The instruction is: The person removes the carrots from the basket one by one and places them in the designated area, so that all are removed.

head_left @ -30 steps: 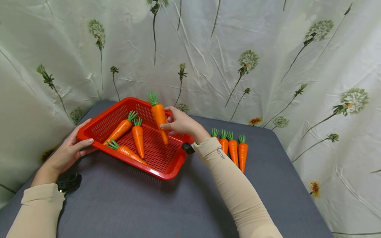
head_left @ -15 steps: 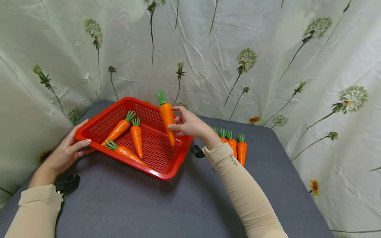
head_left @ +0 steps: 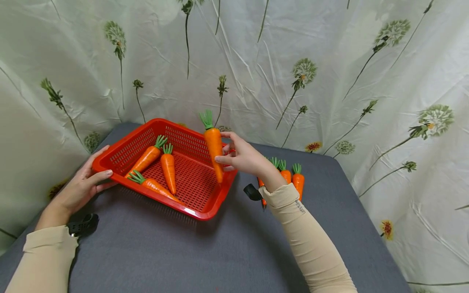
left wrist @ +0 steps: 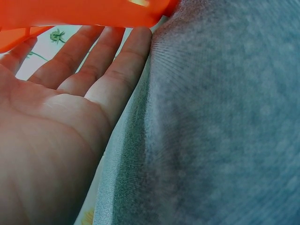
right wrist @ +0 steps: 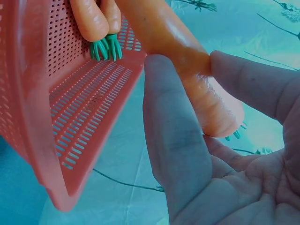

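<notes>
Held carrot (head_left: 214,144) shifted rightward, nearing the basket rim (head_left: 224,197).

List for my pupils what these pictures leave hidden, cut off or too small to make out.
- Head view: lower parts of carrots on the right, hidden by the right arm; their count is uncertain.
- Head view: sleeve lettering, too small to read surely.
- Left wrist view: some fingertips of the left hand, behind the basket.
- Right wrist view: the held carrot, its thin end cut off by the top edge.
</notes>
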Demonstrator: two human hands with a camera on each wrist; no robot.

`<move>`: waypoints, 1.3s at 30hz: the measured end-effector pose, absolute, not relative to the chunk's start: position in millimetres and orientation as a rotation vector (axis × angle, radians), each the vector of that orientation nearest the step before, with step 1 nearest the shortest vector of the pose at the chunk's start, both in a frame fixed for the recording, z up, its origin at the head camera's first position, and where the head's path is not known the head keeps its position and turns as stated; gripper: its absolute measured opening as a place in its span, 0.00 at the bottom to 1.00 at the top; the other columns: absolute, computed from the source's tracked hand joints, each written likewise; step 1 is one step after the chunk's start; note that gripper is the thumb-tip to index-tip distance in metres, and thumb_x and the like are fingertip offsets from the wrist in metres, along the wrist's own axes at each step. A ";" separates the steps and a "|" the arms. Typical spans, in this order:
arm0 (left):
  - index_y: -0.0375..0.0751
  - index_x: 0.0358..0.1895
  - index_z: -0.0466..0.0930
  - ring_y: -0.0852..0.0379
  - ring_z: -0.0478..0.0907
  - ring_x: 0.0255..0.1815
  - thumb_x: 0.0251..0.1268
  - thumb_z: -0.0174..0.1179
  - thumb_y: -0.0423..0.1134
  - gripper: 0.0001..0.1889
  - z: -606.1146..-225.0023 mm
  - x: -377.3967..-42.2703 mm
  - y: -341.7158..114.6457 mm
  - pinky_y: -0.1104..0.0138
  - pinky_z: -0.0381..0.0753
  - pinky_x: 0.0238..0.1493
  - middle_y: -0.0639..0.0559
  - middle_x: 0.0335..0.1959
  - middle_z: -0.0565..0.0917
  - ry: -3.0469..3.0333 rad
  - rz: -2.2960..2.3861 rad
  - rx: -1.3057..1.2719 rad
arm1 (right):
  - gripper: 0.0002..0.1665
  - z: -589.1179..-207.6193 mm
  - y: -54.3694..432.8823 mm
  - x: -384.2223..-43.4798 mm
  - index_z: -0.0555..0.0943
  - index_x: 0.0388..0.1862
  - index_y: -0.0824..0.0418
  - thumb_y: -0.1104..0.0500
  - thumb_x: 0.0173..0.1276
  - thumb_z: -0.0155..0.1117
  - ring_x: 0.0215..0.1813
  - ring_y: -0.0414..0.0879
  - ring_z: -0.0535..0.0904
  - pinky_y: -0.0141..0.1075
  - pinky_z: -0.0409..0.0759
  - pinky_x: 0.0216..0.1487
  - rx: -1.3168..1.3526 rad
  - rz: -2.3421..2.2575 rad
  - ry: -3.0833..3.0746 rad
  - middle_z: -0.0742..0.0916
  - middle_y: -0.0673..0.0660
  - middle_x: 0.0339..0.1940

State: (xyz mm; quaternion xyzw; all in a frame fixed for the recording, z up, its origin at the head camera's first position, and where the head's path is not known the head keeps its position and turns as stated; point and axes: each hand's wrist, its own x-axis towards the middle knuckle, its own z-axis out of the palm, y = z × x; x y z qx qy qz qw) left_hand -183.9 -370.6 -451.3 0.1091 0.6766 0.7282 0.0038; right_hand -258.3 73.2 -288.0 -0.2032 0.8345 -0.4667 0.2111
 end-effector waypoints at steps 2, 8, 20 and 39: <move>0.59 0.90 0.38 0.76 0.77 0.64 0.85 0.47 0.29 0.41 -451.1 -183.9 -370.6 0.74 0.87 0.51 0.53 0.81 0.58 2.124 2.280 0.346 | 0.48 -287.7 77.2 -256.6 0.55 0.87 0.53 0.61 0.78 0.70 0.52 0.52 0.84 0.48 0.91 0.55 -0.557 -1.297 2.327 0.78 0.60 0.51; 0.59 0.90 0.37 0.76 0.76 0.63 0.85 0.48 0.30 0.42 -450.8 -183.7 -370.3 0.74 0.87 0.51 0.52 0.82 0.57 2.144 2.259 0.330 | 0.47 -288.4 89.5 -251.5 0.55 0.87 0.53 0.60 0.78 0.69 0.54 0.54 0.85 0.48 0.91 0.56 -0.541 -1.326 2.328 0.78 0.60 0.53; 0.60 0.90 0.37 0.76 0.76 0.64 0.85 0.48 0.32 0.42 -451.5 -184.0 -370.4 0.73 0.87 0.52 0.52 0.82 0.57 2.137 2.251 0.336 | 0.47 -294.5 119.7 -235.6 0.55 0.87 0.49 0.59 0.78 0.69 0.57 0.55 0.85 0.54 0.89 0.59 -0.475 -1.397 2.314 0.77 0.61 0.57; 0.61 0.90 0.37 0.77 0.76 0.64 0.86 0.47 0.31 0.42 -457.1 -186.8 -372.2 0.74 0.87 0.51 0.55 0.82 0.57 2.099 2.277 0.359 | 0.49 -312.5 172.1 -203.5 0.53 0.88 0.48 0.58 0.78 0.70 0.54 0.52 0.87 0.49 0.92 0.53 -0.368 -1.464 2.350 0.77 0.65 0.61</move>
